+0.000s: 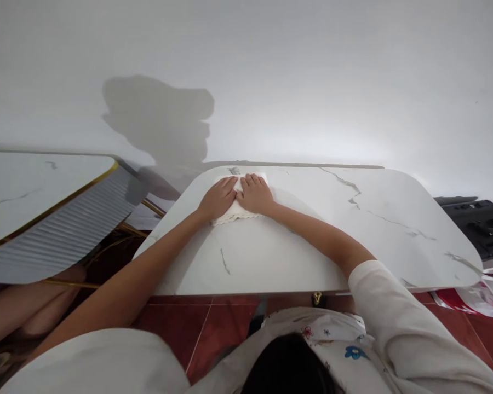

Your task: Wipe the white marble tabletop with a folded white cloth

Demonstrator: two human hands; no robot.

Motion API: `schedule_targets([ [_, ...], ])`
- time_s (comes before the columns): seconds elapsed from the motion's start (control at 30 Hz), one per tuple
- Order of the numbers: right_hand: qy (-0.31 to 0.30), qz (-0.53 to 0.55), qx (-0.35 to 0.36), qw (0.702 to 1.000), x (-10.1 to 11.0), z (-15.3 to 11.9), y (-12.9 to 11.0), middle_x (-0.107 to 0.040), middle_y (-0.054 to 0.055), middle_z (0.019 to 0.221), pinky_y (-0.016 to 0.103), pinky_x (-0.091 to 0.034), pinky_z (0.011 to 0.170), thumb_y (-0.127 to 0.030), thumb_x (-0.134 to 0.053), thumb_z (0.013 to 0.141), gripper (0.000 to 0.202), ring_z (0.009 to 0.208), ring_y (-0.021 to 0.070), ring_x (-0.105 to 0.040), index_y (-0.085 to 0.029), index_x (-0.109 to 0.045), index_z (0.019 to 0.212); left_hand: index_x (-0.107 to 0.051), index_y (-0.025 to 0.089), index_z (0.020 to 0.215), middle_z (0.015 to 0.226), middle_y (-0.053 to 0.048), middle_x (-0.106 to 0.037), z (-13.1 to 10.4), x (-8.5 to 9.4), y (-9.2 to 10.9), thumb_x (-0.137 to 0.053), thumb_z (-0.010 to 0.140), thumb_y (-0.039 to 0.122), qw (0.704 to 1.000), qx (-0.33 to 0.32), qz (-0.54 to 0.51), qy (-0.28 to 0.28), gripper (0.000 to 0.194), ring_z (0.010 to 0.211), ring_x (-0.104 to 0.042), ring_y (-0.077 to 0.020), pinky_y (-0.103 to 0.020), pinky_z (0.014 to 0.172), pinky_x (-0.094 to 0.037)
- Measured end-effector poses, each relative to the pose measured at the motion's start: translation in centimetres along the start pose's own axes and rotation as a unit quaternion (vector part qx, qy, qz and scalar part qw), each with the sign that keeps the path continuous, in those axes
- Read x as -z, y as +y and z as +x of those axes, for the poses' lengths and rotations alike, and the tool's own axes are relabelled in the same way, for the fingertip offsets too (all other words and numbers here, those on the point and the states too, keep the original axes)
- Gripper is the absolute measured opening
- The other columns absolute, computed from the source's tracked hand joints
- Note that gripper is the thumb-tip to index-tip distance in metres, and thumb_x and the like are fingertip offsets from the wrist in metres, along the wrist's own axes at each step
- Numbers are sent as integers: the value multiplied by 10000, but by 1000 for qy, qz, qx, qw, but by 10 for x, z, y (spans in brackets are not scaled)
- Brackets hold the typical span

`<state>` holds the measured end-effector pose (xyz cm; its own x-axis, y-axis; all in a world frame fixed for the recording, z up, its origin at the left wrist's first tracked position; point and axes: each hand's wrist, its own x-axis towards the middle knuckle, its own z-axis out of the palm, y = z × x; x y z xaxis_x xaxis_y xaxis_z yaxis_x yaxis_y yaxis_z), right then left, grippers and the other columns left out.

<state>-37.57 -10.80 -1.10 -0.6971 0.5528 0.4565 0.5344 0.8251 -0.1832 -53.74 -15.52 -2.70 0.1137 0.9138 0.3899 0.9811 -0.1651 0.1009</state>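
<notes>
A white cloth (pixel 236 212) with a scalloped edge lies flat on the white marble-patterned tabletop (pixel 287 257), near its far left part. My left hand (pixel 218 199) rests palm down on the cloth's left side, fingers stretched forward. Beside it, my right hand (pixel 255 193) presses flat on the cloth's right side, fingers pointing to the wall. The two hands touch or nearly touch at the thumbs. Neither hand is wrapped around anything. Most of the cloth's middle is hidden under them.
The pale wall (pixel 312 98) stands just behind the tabletop. At left is another marble-patterned table (pixel 45 191) with a gold rim and ribbed grey side. A black appliance (pixel 479 227) sits at right, above a red and white plastic bag (pixel 476 298). Red floor tiles (pixel 225 323) show below.
</notes>
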Motion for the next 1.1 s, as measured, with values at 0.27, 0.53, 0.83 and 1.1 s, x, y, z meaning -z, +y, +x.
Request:
schedule_targets([
  [0.27,-5,23,19,1000,34,-80,-68,-465,257,1383,517,-279,1097,-312,-413,932,488,1313,341,-381,21,-472,1285,-353,156,1413,1457,-104,-421,-100,37,53,-232,906,325,998,55,1,-13,548,1363,-356,-244,-444,1145,-274],
  [0.53,-28,40,61,997,58,-131,-76,-440,264,1404,491,-258,1117,-311,-422,932,522,1333,334,-362,44,-445,1315,-336,181,1434,1443,-103,-438,-141,52,115,-252,900,322,995,96,2,-16,559,1360,-357,-260,-477,1125,-289],
  [0.83,-37,20,56,998,81,-143,-21,-464,247,1384,472,-282,1099,-294,-450,904,509,1305,334,-382,23,-475,1302,-386,181,1409,1458,-101,-428,-99,33,159,-290,897,327,993,116,-9,-29,541,1365,-347,-269,-455,1111,-278],
  [1.1,-39,-5,64,997,58,-80,30,-528,172,1334,442,-315,1081,-306,-448,915,432,1268,291,-421,-63,-518,1265,-463,113,1333,1412,-127,-469,-26,13,128,-307,873,306,991,133,-33,-7,522,1335,-376,-277,-442,1120,-274],
])
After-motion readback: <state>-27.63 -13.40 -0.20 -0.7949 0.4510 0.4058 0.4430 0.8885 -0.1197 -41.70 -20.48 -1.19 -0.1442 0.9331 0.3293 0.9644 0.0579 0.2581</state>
